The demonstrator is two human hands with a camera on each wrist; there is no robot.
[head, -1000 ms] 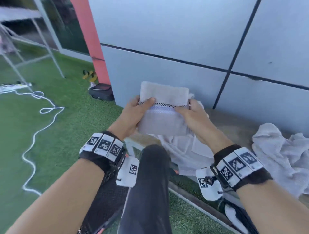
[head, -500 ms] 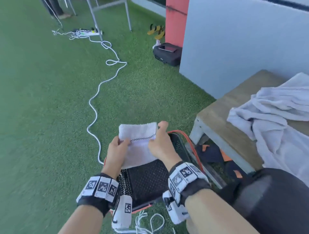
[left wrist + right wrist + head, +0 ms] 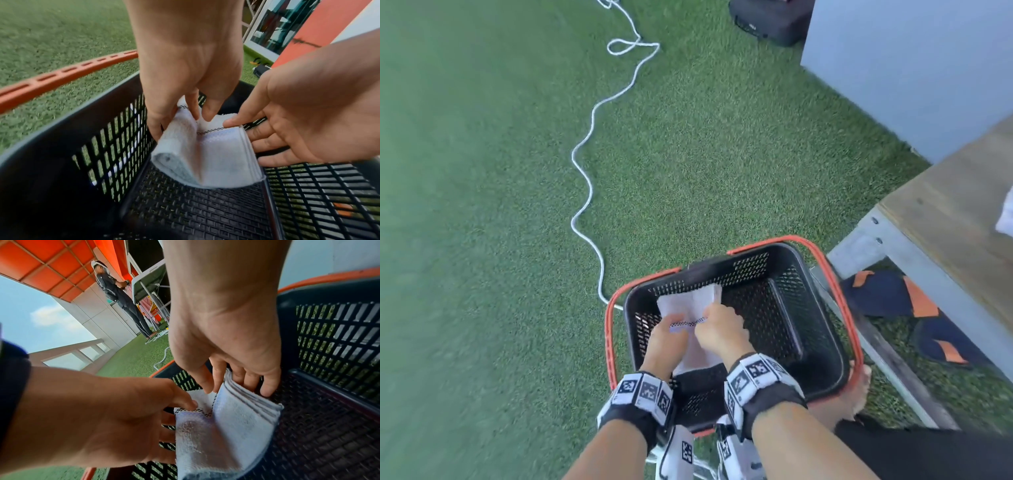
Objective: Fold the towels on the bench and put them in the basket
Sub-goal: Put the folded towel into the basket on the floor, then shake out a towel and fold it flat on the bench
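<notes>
Both hands are down inside the black basket [image 3: 822, 342] w/ a folded white towel [image 3: 697, 305] between them; the towel sits at the basket's left side, close to the perforated left wall, its lower edge at or just above the mesh floor, can't tell if touching. Left hand [image 3: 666, 342] pinches the towel's left fold, thumb on the face near the checkered stripe, other fingers behind; in the left wrist view its fingers [image 3: 158, 128] curl round the rolled edge. Right hand [image 3: 719, 334] grips the right side where the layered edges stack; thumb on the front by the stripe, fingers [image 3: 267, 386] wrapped narrow behind the stack. Towel is folded small, several layers thick, slightly bowed in the middle.

Basket has orange handles [image 3: 839, 291] lying down along the rim; it stands on green turf [image 3: 688, 154], just left of the wooden bench [image 3: 945, 219]. A bit of another white towel [image 3: 1007, 216] shows at the far right on the bench top. White rope [image 3: 585, 144] snakes over the turf to the far left; dark bag [image 3: 770, 20] at the far end by the grey wall [image 3: 911, 68]; dark/orange sandals [image 3: 893, 291] under the bench.
</notes>
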